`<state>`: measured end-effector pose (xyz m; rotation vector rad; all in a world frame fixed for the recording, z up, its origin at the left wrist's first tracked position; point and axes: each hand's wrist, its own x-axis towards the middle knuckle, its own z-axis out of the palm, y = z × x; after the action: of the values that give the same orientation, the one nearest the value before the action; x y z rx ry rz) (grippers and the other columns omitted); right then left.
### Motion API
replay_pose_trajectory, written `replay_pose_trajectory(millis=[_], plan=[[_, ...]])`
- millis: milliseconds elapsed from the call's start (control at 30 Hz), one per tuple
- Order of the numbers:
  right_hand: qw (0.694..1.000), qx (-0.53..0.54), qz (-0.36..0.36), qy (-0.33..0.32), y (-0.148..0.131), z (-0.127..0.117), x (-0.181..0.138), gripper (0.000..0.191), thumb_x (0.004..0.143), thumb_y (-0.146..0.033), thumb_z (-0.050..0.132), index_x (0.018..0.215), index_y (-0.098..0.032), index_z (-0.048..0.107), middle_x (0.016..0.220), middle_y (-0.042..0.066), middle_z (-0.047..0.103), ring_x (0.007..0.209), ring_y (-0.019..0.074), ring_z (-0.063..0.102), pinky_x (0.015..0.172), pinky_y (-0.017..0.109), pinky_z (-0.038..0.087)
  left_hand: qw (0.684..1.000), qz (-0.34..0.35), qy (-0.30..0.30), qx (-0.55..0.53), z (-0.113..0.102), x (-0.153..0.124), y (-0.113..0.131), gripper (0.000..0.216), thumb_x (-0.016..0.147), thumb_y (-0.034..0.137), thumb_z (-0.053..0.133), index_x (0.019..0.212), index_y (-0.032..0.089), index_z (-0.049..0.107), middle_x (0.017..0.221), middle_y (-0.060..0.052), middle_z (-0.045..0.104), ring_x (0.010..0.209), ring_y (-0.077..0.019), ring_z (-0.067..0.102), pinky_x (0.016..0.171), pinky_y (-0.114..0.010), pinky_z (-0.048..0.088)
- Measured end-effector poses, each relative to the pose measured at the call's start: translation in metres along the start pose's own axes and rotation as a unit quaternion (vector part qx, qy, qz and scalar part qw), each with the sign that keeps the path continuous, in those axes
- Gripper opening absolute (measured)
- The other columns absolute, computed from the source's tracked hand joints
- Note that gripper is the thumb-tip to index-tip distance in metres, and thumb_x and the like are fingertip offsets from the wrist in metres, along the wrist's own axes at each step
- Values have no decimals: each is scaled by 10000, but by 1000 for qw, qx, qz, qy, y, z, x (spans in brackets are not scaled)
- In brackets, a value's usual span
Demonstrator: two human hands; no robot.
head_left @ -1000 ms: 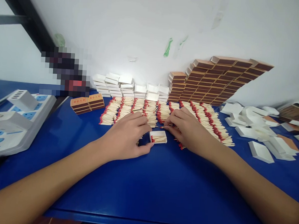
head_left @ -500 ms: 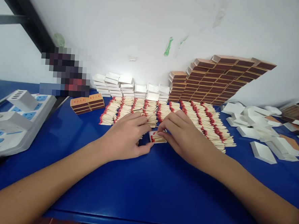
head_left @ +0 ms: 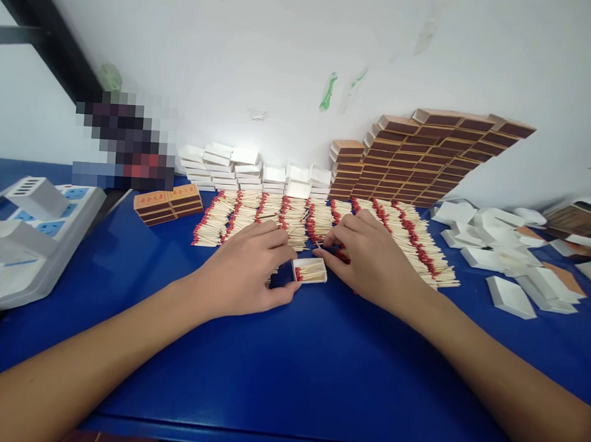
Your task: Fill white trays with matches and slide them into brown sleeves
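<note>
With left hand (head_left: 246, 269), grasped the white tray (head_left: 312, 281) at its left end on the tabletop (head_left: 286, 374). Called for keeping it steady and all heads leftward, like the matches (head_left: 315, 273) inside. Poised right hand (head_left: 366, 253) by the match rows (head_left: 214, 223); could not tell whether pinching anything.

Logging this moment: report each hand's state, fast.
Left hand: closed on the white box, holding it.
Right hand: nearly closed; cannot tell if it holds anything.

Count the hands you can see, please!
2. The left hand touches the left end of the white tray; the right hand is near its right end, by the rows of matches. None seems hidden.
</note>
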<state>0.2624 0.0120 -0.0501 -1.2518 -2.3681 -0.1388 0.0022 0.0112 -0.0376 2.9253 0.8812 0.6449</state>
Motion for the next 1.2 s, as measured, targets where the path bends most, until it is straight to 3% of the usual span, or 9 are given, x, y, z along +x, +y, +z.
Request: replay_pose_trajectory(millis=[267,433,867,1200], plan=[[999,-8,-34,-34,12,2,4,211,1065,-240,602,859,-207,637,898,107,650,914,279,535,850,431,461,1000,4,10,-3,1,-1,-1,220,966,374,733,1017,164,770,887,-61,670,888,-259,619,821,-414,519],[999,-8,-44,-25,16,2,2,122,1063,-225,617,956,-189,662,957,106,672,937,275,552,859,429,460,1000,5,11,-5,2,-1,-2,228,973,380,725,987,158,777,887,-69,673,886,-259,615,826,-422,526],[994,-63,-75,-39,12,2,5,230,1103,-247,538,920,-189,665,949,139,673,923,289,520,839,429,447,1000,1,3,0,1,0,-1,231,976,393,723,1002,169,768,889,-68,675,900,-257,616,827,-409,521],[997,-39,-62,-41,7,0,5,169,1089,-232,567,952,-197,659,987,135,687,967,294,545,855,421,451,1000,4,5,-1,1,0,-1,246,979,394,715,1001,155,771,891,-69,678,891,-257,613,829,-416,517]])
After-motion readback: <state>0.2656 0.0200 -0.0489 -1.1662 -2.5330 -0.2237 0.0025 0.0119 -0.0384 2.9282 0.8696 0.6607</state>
